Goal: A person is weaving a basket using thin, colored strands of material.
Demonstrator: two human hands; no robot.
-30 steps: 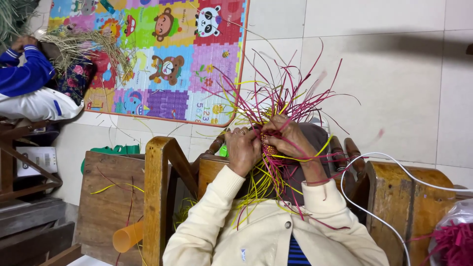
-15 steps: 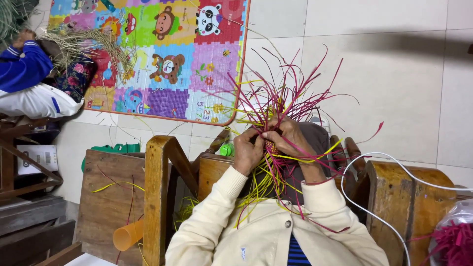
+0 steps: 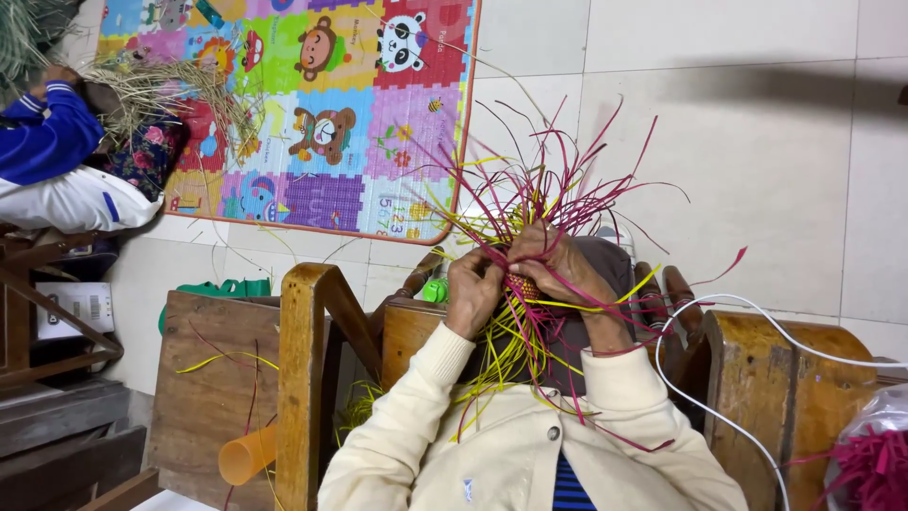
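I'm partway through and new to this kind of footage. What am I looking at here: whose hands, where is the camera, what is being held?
There is one picture, from a camera worn on the person's head, looking down at their own two bare hands; no machine is involved. The left hand and right hand, in cream sleeves, both grip a small woven piece from which red and yellow strips fan outward. Around them stand wooden chairs on a tiled floor. A colourful animal play mat lies beyond. At upper left, another person's blue sleeve works with straw.
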